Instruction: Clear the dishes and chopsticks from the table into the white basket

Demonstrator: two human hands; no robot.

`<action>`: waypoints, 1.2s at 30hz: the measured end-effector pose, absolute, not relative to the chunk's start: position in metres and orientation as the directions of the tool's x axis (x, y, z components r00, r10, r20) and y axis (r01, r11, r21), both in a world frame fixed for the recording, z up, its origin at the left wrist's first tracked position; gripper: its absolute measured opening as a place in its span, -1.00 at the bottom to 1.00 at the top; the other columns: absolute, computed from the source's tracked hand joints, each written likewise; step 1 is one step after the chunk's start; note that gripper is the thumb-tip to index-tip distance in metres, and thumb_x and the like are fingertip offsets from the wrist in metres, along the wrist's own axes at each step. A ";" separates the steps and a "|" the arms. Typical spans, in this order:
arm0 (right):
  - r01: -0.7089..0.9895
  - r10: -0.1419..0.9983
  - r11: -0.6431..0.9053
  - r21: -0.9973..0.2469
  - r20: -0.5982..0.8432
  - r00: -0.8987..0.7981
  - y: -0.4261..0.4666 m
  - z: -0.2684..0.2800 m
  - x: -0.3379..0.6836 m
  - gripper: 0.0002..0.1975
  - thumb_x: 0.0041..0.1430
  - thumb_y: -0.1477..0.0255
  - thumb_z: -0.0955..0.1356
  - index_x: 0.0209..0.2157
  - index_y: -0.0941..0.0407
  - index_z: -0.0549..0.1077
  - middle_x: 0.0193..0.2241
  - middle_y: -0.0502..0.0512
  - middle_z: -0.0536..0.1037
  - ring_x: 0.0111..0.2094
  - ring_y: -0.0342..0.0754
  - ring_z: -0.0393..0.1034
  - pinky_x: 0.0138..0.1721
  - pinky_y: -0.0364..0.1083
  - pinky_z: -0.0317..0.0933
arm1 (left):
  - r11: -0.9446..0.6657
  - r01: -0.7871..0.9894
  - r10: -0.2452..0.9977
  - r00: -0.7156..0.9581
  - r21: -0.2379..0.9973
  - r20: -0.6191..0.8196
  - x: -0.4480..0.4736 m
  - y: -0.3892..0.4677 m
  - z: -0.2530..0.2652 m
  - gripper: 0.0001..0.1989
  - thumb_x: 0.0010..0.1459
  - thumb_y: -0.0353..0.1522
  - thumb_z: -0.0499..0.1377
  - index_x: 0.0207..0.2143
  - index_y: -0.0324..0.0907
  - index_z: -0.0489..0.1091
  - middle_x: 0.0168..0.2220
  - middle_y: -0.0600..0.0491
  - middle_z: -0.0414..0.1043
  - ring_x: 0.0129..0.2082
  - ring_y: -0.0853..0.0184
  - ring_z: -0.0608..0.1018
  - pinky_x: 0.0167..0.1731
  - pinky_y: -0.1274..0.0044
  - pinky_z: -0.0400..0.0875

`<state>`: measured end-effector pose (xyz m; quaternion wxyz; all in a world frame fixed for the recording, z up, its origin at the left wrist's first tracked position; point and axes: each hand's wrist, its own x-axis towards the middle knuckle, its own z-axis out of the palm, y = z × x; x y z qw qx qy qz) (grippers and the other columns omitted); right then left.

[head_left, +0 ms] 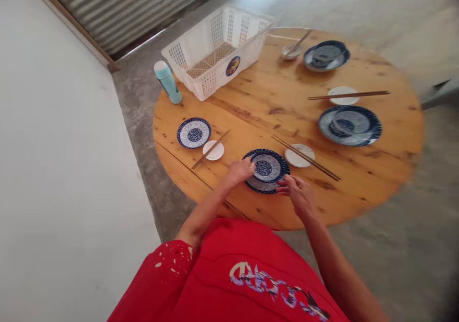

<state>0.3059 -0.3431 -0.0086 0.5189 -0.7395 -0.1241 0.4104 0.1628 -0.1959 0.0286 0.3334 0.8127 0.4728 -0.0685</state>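
Lower plate point(260, 187), blue-and-white, lies by the near edge of the round wooden desk point(247, 107), with an upper dish point(265, 168) of like pattern above it, set a little toward the far edge. The left hand point(241, 171) is at the dish's left rim, its fingers bent; blur and the angle leave me unable to tell whether they grip it. The right hand point(300, 194) is at the right rim of the pair, its fingers parted and loosely extended, not clenched.

Just right of them, chopsticks point(323, 169) lie across a white saucer point(296, 160). Toward the left edge, a single plate point(194, 133) sits beside a second saucer point(216, 154), also crossed by chopsticks. Near the right edge is a plate with a bowl point(342, 123) on it; another such pair stands toward the far edge. A white basket point(247, 57) and a light-blue bottle point(170, 87) occupy the far-left edge.
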 end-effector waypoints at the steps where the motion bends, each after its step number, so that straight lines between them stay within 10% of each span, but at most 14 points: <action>1: -0.231 0.620 -0.432 -0.872 -0.473 0.626 -0.336 -0.006 0.305 -0.56 0.00 -0.02 0.40 -0.37 0.09 0.41 -0.49 0.10 0.56 -0.57 -0.06 0.44 -0.58 -0.11 0.33 | -0.295 0.800 0.710 0.549 0.522 -0.440 0.163 -0.195 0.026 -0.65 0.39 -0.28 -0.04 -0.01 -0.24 0.46 -0.09 -0.21 0.61 0.01 0.12 0.62 0.05 0.38 0.44; 10: -0.197 0.638 -0.351 -0.915 -0.388 0.665 -0.343 0.007 0.286 -0.43 -0.03 -0.12 0.38 -0.31 0.13 0.45 -0.46 0.10 0.57 -0.57 -0.04 0.45 -0.57 -0.10 0.35 | 0.363 0.500 0.539 0.576 0.786 -0.615 0.167 -0.196 0.001 -0.57 0.27 -0.34 0.09 0.16 -0.28 0.27 -0.23 -0.09 0.58 -0.54 0.39 0.58 -0.50 0.60 0.51; 36: -0.380 0.444 -0.226 -0.897 -0.442 0.779 -0.385 0.011 0.317 -0.54 -0.12 0.14 0.51 -0.27 0.17 0.50 -0.46 0.11 0.60 -0.57 -0.14 0.45 -0.54 -0.18 0.37 | 0.406 0.356 0.621 0.568 0.841 -0.540 0.169 -0.201 -0.016 -0.46 0.07 -0.44 0.12 0.15 -0.32 0.30 -0.11 -0.14 0.57 -0.46 0.36 0.63 -0.54 0.60 0.56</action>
